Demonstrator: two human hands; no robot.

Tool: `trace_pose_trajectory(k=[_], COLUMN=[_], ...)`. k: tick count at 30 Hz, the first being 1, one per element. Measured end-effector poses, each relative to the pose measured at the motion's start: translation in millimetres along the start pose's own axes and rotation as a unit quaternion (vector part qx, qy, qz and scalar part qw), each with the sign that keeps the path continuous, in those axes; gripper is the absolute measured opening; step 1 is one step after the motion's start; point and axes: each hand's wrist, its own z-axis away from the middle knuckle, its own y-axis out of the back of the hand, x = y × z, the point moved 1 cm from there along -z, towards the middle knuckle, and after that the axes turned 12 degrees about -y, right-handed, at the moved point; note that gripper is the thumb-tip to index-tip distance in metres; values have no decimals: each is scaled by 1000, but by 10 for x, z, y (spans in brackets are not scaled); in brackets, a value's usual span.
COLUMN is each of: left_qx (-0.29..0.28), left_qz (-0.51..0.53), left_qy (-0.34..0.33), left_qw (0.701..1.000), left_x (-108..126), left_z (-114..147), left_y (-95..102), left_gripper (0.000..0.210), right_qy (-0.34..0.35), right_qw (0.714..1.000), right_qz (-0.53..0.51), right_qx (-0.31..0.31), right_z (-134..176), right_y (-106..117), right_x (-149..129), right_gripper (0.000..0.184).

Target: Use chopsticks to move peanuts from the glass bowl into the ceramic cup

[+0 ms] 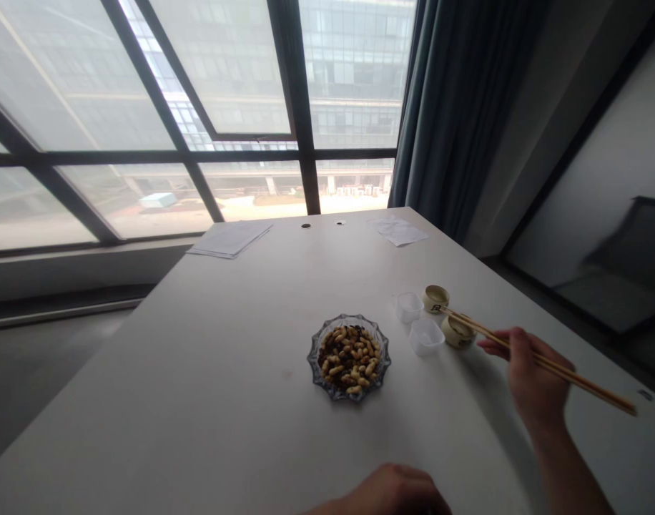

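Observation:
My right hand grips a pair of wooden chopsticks, their tips pointing left over two small cream-coloured cups. The nearer cup lies under the chopsticks, close to my fingers; the farther cup bears a dark character. I cannot tell whether the tips touch either cup or hold anything. A scalloped glass bowl holds peanuts in their shells mixed with small dark red bits. At the bottom edge, my left hand rests near the table with its fingers out of sight.
Beside the cups stand two clear plastic containers, one nearer and one farther. Paper sheets lie at the far left of the white table, and more paper at the far right. Windows and a dark curtain are behind.

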Motion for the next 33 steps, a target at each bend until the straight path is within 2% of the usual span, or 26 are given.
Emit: trace_pose_trajectory(k=[5, 9, 13, 19, 23, 33], left_qx=[18, 31, 11, 9, 17, 8], left_qz=[3, 10, 1, 1, 8, 4], left_qy=[-3, -6, 7, 7, 3, 18], left_qw=[1000, 999, 1000, 1000, 1000, 1000], left_x=[4, -16, -65, -92, -74, -111], left_z=[-43, -43, -38, -39, -43, -48], left_y=[-15, -34, -58, -81, -80, -98], left_gripper=[32, 29, 25, 29, 24, 29], right_qy=[30, 38, 29, -27, -31, -97], right_qw=[992, 958, 933, 924, 914, 944], right_qz=[-2, -23, -13, -15, -9, -33], right_qx=[-123, -284, -360, -381, -404, -315], right_z=[420, 712, 900, 1013, 1030, 1102], right_y=[-365, -613, -776, -955, -996, -1023], right_x=[-46, 3, -19, -17, 49, 120], right_gripper=[39, 38, 40, 40, 40, 54])
